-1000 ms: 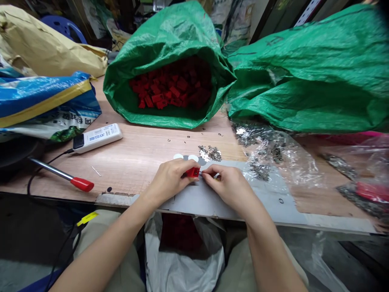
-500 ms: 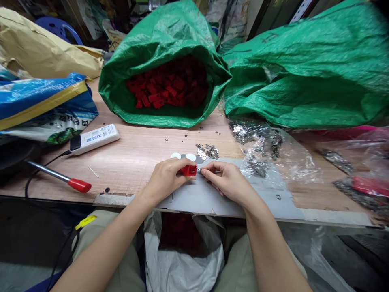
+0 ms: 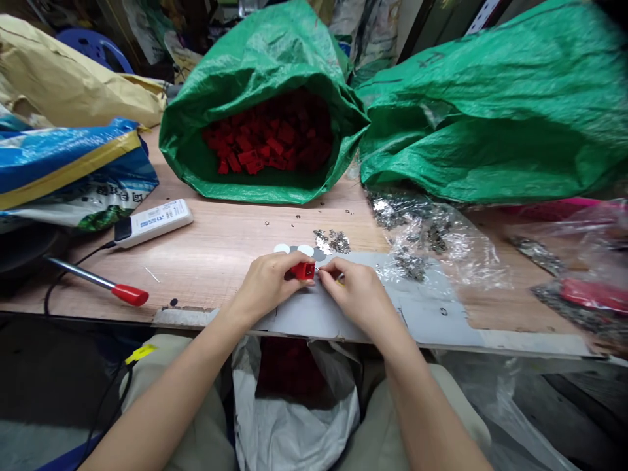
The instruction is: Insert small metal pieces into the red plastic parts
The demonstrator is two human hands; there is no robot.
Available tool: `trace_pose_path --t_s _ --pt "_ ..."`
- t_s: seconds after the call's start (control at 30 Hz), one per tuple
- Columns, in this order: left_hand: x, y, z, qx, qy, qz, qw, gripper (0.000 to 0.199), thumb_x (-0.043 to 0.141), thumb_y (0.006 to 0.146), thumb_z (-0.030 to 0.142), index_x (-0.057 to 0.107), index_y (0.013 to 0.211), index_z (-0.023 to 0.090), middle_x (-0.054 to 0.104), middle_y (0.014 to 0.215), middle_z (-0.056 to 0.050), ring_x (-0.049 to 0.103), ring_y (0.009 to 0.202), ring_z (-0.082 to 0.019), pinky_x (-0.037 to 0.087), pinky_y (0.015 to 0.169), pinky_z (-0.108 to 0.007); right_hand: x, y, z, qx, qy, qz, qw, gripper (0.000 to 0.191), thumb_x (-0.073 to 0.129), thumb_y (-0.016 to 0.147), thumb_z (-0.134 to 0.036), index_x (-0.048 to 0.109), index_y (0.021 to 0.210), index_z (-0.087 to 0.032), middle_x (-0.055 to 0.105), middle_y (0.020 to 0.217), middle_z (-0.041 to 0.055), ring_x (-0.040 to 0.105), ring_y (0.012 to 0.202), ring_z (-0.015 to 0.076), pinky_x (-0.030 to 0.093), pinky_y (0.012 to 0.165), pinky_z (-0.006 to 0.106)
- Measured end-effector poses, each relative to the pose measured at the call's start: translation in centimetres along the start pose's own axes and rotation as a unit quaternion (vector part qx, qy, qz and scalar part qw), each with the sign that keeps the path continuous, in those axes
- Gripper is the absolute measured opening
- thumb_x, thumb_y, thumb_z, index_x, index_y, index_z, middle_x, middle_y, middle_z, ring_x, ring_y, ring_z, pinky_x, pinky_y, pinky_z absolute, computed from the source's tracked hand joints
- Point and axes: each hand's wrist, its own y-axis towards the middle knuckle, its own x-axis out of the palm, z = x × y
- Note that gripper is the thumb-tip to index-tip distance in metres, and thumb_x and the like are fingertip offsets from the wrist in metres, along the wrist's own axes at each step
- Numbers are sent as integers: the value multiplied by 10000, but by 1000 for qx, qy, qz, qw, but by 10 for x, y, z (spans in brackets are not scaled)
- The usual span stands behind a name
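My left hand (image 3: pixel 267 281) is closed around a small red plastic block (image 3: pixel 305 270), its hollow end turned to the right. My right hand (image 3: pixel 350 288) is pinched just beside that end. Between its fingers is a thin metal tool (image 3: pixel 316 269) whose tip points at the block; a bit of yellow shows at the fingers, and the rest is hidden. Both hands are over a grey sheet (image 3: pixel 422 320) at the table's front edge. Just beyond them lies a small pile of shiny metal pieces (image 3: pixel 332 241), beside white discs (image 3: pixel 305 250).
A green sack (image 3: pixel 235 190) of red blocks lies open behind the hands, with another green sack (image 3: pixel 471 144) to its right. Clear bags (image 3: pixel 471 261) of metal parts lie on the right. A red-tipped lever (image 3: pixel 129 294) and a white power strip (image 3: pixel 154 224) are at left.
My right hand has moved slightly left, closer to the block, and the tool's tip now meets or nearly meets its open end. The left hand still holds the block; the view has shifted slightly.
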Motion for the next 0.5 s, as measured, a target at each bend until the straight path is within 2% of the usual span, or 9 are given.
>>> trace_pose_path --t_s 0.1,0.17,0.27,0.5 --pt "2 -2 -2 5 -14 13 1000 331 804 761 210 709 1075 255 764 1044 -9 713 914 -197 543 843 -301 -7 4 11 16 122 -39 992 191 554 890 -312 679 800 -198 690 714 27 622 656 181 457 619 290" --pt "2 -3 -3 7 -11 13 1000 327 800 765 203 712 1076 255 765 1047 -9 714 921 -200 542 847 -305 -9 5 16 32 141 -47 988 224 560 885 -362 681 803 -192 646 633 9 572 563 162 435 554 278" --pt "2 -2 -3 2 1 7 1000 311 803 767 224 718 1064 254 768 1004 -6 713 884 -198 543 819 -302 -7 5 15 43 122 -47 990 223 568 877 -361 688 799 -190 619 587 -7 514 488 137 401 506 263" --pt "1 0 -2 3 17 2 1000 294 792 783 234 728 1070 246 767 952 -12 706 851 -192 540 819 -304 -9 5 1 46 58 -36 997 200 576 848 -320 696 733 -208 620 567 7 542 496 153 385 472 254"
